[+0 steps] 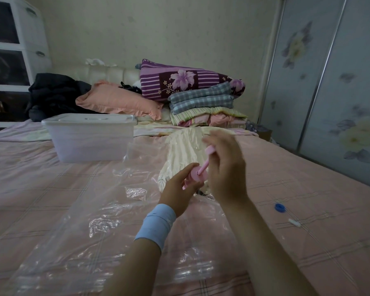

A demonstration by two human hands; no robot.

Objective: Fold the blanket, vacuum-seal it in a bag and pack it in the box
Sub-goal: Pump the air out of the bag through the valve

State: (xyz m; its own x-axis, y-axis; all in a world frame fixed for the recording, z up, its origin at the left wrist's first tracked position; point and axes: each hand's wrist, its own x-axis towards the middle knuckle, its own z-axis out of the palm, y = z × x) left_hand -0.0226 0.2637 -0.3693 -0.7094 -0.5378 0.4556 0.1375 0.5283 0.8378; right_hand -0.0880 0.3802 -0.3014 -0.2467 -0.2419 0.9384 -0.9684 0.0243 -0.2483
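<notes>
the cream blanket (184, 150) lies folded and creased inside the clear bag (107, 210) on the pink bed (30, 189), just ahead of your hands; the bag's near part spreads flat and wrinkled toward you; your left hand (177, 193) grips the pink pump (198, 175) by its round body; your right hand (224, 167), blurred, curls round the pump's raised handle; the lidded translucent box (90, 142) sits to the left; a blue cap (278, 207) and a white clip (294, 222) lie to your right; where the pump meets the bag is hidden by your hands.
</notes>
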